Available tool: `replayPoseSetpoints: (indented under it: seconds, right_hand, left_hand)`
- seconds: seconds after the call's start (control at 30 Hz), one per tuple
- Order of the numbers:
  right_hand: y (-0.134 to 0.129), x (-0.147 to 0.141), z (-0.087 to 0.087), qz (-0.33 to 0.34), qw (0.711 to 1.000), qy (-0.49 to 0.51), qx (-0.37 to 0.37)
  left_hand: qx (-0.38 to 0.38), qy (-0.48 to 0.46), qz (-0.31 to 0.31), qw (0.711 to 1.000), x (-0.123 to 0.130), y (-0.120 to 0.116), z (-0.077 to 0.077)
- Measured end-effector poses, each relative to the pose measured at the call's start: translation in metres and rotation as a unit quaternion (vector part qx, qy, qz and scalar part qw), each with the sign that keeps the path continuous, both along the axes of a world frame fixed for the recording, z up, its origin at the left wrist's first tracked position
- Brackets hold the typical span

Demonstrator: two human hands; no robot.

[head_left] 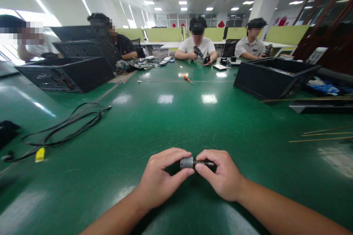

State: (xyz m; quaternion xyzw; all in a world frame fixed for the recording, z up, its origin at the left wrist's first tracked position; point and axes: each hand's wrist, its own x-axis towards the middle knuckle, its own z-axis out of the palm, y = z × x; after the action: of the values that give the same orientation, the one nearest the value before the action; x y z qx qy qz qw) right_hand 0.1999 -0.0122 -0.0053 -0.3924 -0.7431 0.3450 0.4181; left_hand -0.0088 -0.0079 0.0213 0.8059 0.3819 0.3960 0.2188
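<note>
Low in the middle of the view, a small grey metal cylinder with a thin dark shaft (186, 163) lies sideways between my hands. What looks like a coil spring goes round the shaft; the part's exact kind is unclear. My left hand (161, 176) pinches the cylinder between thumb and fingers from the left. From the right, my right hand (222, 174) is closed on the shaft close to the cylinder, and the shaft's tip shows beyond those fingertips. Both hands are just over the green tabletop (165, 125).
Black computer cases (63, 75) stand at the left and right (259, 80). A coiled black cable (68, 123) with a yellow tag (40, 155) lies left. An orange screwdriver (186, 78) is farther back. Thin rods (325, 134) lie right. Several people sit around, one holding a power drill (198, 51).
</note>
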Motion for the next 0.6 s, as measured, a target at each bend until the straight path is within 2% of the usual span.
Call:
replayPoseSetpoints:
  seconds: [0.6]
  right_hand:
    - [0.0029, 0.0017, -0.0004, -0.007, 1.0, -0.005, -0.011]
  left_hand:
    - [0.04, 0.002, 0.0, 0.999, -0.0006, 0.0017, -0.0025]
